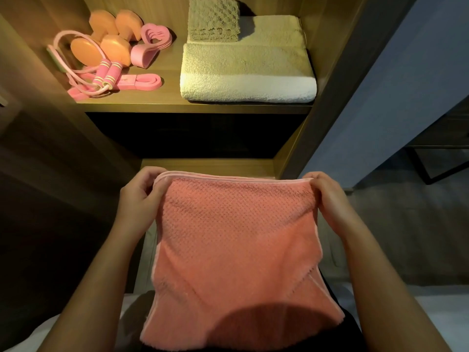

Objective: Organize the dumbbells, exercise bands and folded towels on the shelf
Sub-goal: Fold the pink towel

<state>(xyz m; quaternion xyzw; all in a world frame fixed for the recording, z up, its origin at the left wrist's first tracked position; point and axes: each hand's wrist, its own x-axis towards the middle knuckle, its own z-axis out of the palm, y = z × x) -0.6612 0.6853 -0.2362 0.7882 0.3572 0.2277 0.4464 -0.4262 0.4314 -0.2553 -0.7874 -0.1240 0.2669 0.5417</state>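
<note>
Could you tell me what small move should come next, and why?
Probably bring the corners together, folding it in half: left hand and right hand each pinch a top corner of the pink towel, which hangs open, unlike the folded white towel.

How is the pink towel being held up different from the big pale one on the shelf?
The pink towel is held up by its top corners and hangs loose; the pale towel lies folded flat on the shelf. The pink towel has a dimpled weave; the pale towel looks like plain terry. The pale towel bears a smaller folded towel; the pink towel bears nothing. Both are towels.
</note>
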